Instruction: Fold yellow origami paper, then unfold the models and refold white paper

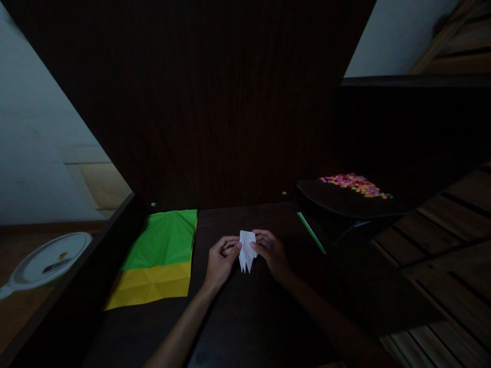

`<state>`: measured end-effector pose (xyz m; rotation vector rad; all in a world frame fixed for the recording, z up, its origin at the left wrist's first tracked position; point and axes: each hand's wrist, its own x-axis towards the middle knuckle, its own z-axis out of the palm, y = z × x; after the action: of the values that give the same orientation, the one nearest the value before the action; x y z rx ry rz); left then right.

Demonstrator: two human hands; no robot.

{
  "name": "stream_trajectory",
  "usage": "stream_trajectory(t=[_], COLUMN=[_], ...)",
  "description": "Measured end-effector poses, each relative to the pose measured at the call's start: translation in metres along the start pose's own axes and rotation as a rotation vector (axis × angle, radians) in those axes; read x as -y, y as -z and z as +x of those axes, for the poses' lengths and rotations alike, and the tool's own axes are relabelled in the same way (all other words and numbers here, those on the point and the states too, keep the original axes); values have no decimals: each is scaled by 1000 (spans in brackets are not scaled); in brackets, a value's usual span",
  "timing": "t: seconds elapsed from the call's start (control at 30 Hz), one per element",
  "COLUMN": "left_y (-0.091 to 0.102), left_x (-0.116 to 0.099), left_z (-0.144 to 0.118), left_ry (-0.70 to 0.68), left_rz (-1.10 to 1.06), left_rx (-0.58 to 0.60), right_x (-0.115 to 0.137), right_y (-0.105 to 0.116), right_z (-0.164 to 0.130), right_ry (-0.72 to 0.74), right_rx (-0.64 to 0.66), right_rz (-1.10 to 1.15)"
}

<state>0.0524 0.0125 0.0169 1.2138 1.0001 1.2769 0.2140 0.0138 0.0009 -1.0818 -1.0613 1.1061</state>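
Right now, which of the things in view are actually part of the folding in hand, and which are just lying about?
In hand:
- folded white paper, pinched between the left hand and right hand
- dark desk beneath them

Lying about:
- green sheet over a yellow sheet, left of the hands
- dark tray of small colourful bits
- white round object on the floor

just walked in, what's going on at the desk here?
A person is folding paper at a dark wooden desk. Both hands pinch a small white folded piece between them: left hand on its left edge, right hand on its right, with pointed flaps hanging down toward the person. To the left, a creased green sheet lies over a yellow sheet. Small multicoloured bits sit on a dark surface to the right.
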Motion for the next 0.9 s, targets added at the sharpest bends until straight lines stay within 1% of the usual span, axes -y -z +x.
stream_trajectory(t=[0.27,0.37,0.47,0.57,0.67,0.73,0.8,0.9], left_y=[-1,-3,-3,-2,0,2,3,3], left_x=[-3,-2,1,3,3,4,5,8], left_z=[0,-1,0,2,3,4,4,5], left_ry=[32,71,123,177,220,240,254,257], left_rz=[-78,-121,-179,-252,-325,-366,-396,-417], left_rx=[-28,-32,-50,-83,-120,-140,-156,-173], right_x=[1,2,3,5,8,10,11,11], right_y=[-4,-6,-5,-2,0,-1,-2,-4], right_z=[-4,-7,-11,-14,-16,-16,-16,-18], right_ry=[74,88,138,255,475,599,655,687], right_rx=[-44,-22,6,50,126,169,192,247], right_rz=[22,8,-41,-169,-319,-377,-418,-487])
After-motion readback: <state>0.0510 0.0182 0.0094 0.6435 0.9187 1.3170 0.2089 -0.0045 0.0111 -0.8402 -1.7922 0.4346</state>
